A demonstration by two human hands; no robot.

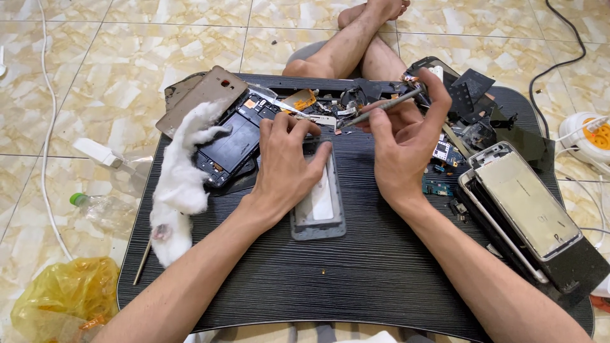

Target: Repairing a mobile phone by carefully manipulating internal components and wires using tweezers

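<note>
Pressing down on a grey phone frame (319, 206) was the left hand (287, 166), fingers spread flat, right hand (401, 149) gripped a thin metal tool (384, 106), black table (356, 267), white cotton (181, 184) nearby

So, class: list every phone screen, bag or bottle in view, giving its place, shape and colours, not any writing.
Grey phone frame: tray centre, under the left hand, rectangular.
Opened black phone: tray's upper left.
Silver-backed screen panel: right edge, rectangular.
Yellow plastic bag: floor, lower left, crumpled.
Clear bottle, green cap: floor, left.
</note>
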